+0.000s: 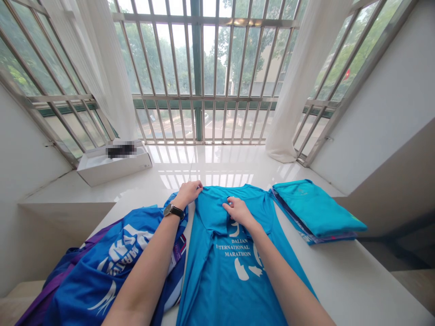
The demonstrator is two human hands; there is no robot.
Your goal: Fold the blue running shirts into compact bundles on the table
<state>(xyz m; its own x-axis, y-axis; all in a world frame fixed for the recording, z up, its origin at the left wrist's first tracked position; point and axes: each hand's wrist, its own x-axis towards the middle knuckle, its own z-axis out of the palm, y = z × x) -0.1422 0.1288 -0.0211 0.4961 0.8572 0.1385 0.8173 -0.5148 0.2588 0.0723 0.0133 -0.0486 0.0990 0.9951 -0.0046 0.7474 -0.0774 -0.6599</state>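
Note:
A turquoise T-shirt with white marathon lettering lies spread flat on the white table in front of me. My left hand, a black watch on its wrist, is closed on the shirt's left shoulder at the far edge. My right hand pinches the fabric at the collar, fingers curled. To the left lies a heap of dark blue and purple shirts. To the right sits a neat stack of folded turquoise shirts.
A white cardboard box stands on the glossy white window ledge at the back left. White curtains hang on both sides before the barred window. The table edge drops off on the right.

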